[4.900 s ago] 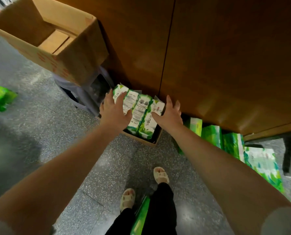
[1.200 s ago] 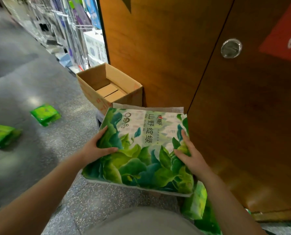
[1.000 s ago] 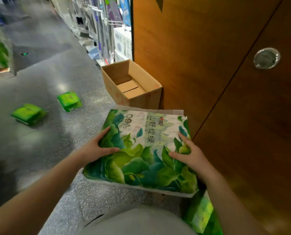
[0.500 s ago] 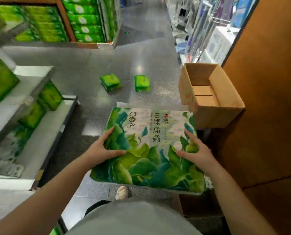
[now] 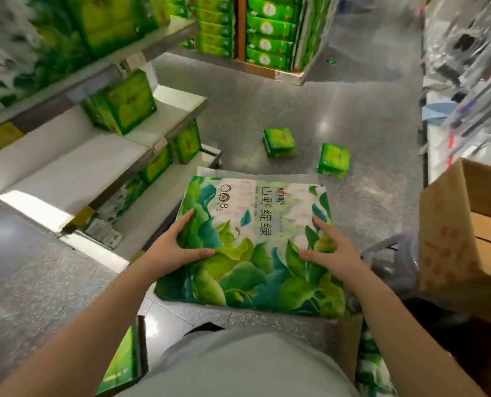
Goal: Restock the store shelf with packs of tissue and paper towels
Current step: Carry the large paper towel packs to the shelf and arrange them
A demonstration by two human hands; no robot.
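A large flat tissue pack [image 5: 253,245] with green leaf print is held level in front of my waist, above the floor. My left hand [image 5: 175,247] grips its left edge, thumb on top. On the right edge my right hand [image 5: 331,252] grips the same way. The white store shelf [image 5: 75,164] stands to my left, with a few green packs [image 5: 121,103] on its tiers and much bare board.
Two small green packs [image 5: 278,142] [image 5: 333,159] lie on the grey floor ahead. An open cardboard box [image 5: 464,227] sits at my right. A stacked green display [image 5: 267,32] stands at the aisle's far end. Another green pack [image 5: 122,365] lies by my feet.
I lifted the large pack out of the low box and turned left from the wooden wall; the shelf now fills the left of the view. Both hands keep the same grip.
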